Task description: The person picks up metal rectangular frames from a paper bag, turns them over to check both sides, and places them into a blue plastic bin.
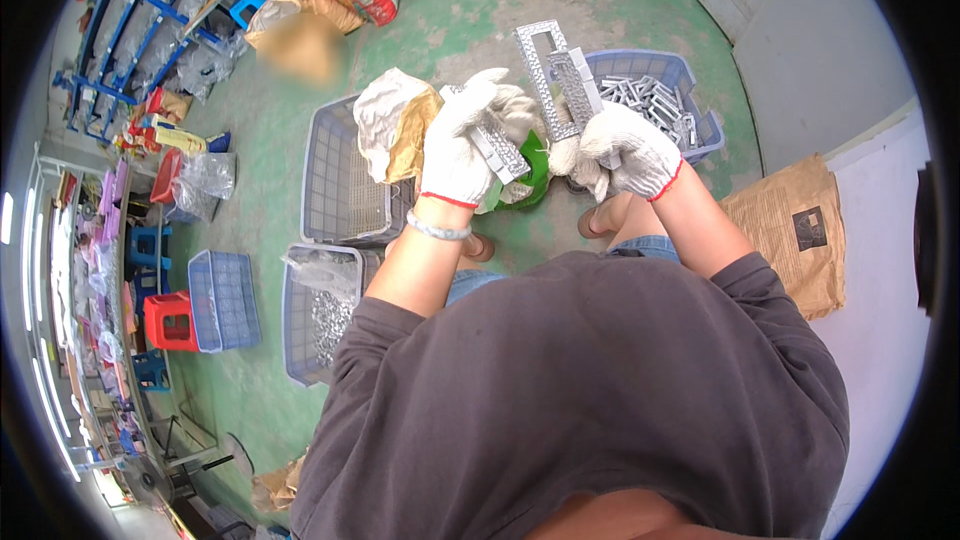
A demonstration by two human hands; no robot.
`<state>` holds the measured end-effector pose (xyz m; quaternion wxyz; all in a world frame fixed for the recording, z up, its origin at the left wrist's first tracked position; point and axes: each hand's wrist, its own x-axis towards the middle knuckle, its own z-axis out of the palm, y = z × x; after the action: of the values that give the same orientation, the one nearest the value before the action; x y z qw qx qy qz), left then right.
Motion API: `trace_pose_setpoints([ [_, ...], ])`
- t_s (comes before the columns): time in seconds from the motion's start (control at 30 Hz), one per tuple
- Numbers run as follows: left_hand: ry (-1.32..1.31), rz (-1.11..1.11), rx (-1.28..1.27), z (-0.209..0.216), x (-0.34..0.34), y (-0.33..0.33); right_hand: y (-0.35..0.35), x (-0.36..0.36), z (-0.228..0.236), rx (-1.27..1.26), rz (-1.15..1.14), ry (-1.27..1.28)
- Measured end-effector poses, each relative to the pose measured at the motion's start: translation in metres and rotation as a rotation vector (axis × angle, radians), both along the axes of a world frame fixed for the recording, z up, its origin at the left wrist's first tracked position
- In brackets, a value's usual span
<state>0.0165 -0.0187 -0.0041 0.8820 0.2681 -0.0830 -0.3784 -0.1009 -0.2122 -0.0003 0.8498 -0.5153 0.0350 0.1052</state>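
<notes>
White knit gloves with red cuffs cover both of my hands. My left hand [462,140] is closed around a silver metal piece [503,152], whose end sticks out below the fingers on the right. In my right hand [632,148] are silver rectangular metal frames [538,75], long and with open middles, held upright and overlapping. The fingers hide their lower ends. Behind my right hand stands a blue-grey plastic crate [688,68] with many loose silver metal parts [645,100]. Something green [538,175] shows below and between my hands.
Left of me, a grey plastic crate [325,175] carries a crumpled white-and-brown paper sack [385,125]. Nearer is another crate [298,330] with small shiny parts and clear plastic. A brown paper sack [790,230] leans at the right wall. Red stool [170,322] and blue basket [225,300] stand farther left.
</notes>
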Motion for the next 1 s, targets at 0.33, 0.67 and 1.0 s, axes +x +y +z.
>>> trace_pose_setpoints([
  [0.33,-0.210,0.021,-0.032,0.020,-0.016,0.011,0.012,0.002,0.018,-0.765,-0.131,-0.015],
  [0.67,0.025,0.033,-0.132,-0.008,-0.007,0.008,0.012,-0.002,0.025,-1.043,-0.080,-0.303],
  [1.0,0.126,-0.114,-0.275,-0.021,-0.003,0.004,0.009,-0.011,0.044,-0.975,0.192,-0.385],
])
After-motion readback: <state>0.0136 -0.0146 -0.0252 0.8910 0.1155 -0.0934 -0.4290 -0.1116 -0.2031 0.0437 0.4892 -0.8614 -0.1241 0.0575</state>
